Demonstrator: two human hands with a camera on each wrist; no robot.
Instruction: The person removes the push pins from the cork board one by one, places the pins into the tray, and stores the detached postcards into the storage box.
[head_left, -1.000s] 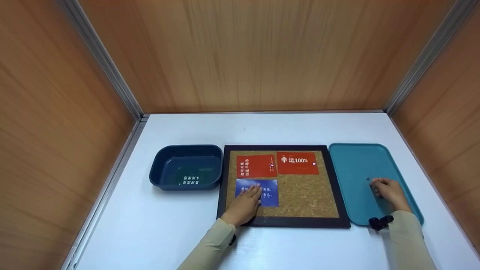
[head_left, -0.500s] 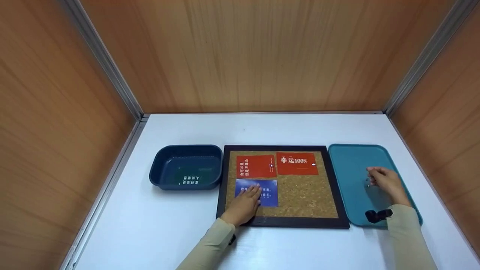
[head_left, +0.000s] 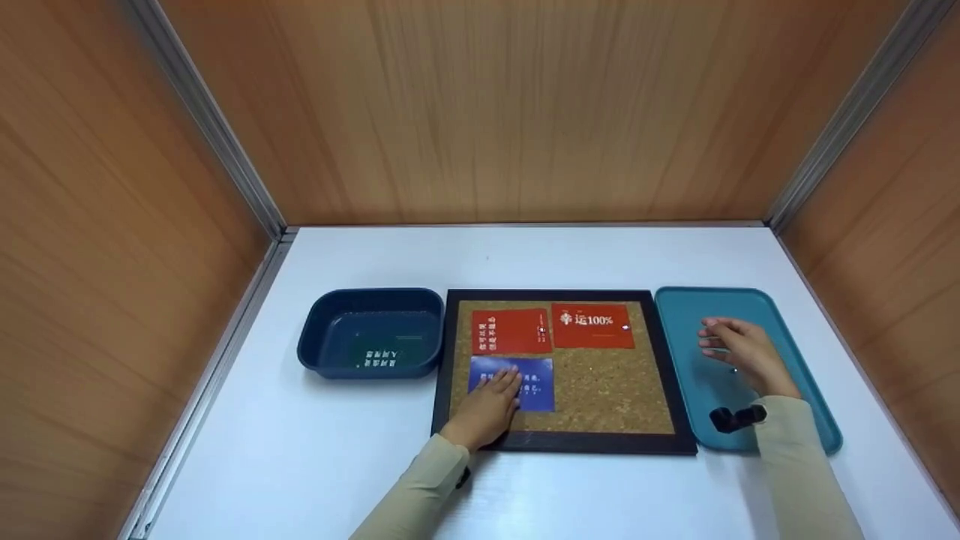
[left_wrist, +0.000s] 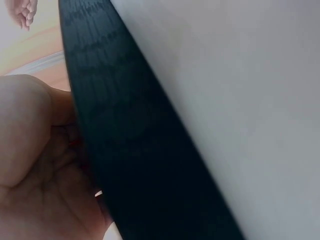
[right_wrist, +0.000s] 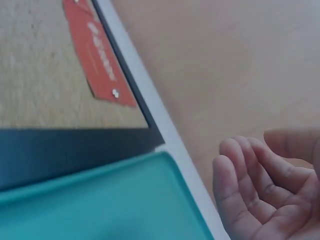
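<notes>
My left hand (head_left: 487, 409) lies with its fingers extended on the blue card (head_left: 536, 390) at the lower left of the cork board (head_left: 607, 390). The palm (left_wrist: 45, 190) is beside the board's dark frame (left_wrist: 135, 125) in the left wrist view. Over the teal tray (head_left: 682, 405) is my right hand (head_left: 739, 352), raised, with thumb and index fingertips close together. Its fingers (right_wrist: 227, 182) bend loosely in the right wrist view; I cannot tell whether a small pin is between them. A tiny shiny pin (head_left: 734, 370) shows on the tray below.
Two red cards, one left (head_left: 510, 331) and one right (head_left: 592, 330), sit on the board's upper half, each with a small pin. A dark blue bin (head_left: 315, 352) holding a green card stands left of the board. Wooden walls enclose the white table (head_left: 337, 450).
My right hand has risen from low over the tray and moved left toward the board, its fingers loosening a little. The left hand has stayed on the blue card.
</notes>
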